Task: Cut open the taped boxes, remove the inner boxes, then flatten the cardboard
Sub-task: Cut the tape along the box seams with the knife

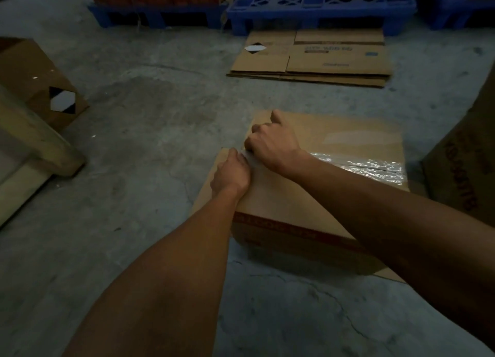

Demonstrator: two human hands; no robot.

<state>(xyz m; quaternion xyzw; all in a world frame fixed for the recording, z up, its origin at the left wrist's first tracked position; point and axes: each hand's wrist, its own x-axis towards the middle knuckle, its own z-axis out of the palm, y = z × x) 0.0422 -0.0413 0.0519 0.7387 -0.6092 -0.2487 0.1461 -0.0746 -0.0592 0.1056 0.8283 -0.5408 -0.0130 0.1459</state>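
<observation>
One taped cardboard box (334,185) sits on the concrete floor (139,147) just in front of the person, its top flaps closed and a strip of shiny clear packing tape (369,166) running along the centre seam. Two bare hands meet at the box's left end, where the seam reaches the edge: the left hand (231,173) is curled into a loose fist at the corner of the near flap, and the right hand (273,139) is curled with knuckles up and thumb raised, set on the far flap just beside the left. The fingertips of both are tucked out of sight against the tape's end, so whether they pinch the tape or a tool cannot be told. Both forearms reach in from the bottom of the view, the right one crossing over the box top. Farther off, one low stack of flattened cardboard (310,59) lies on the floor, with a black-and-white diamond label at its left. One upright carton (40,83) with the same kind of label stands at the left, one brown carton (466,153) printed in red letters leans in at the right edge, and at least two blue plastic pallets (318,5) line the back, one carrying more cartons. The room is dim; the grey floor is cracked and stained.
</observation>
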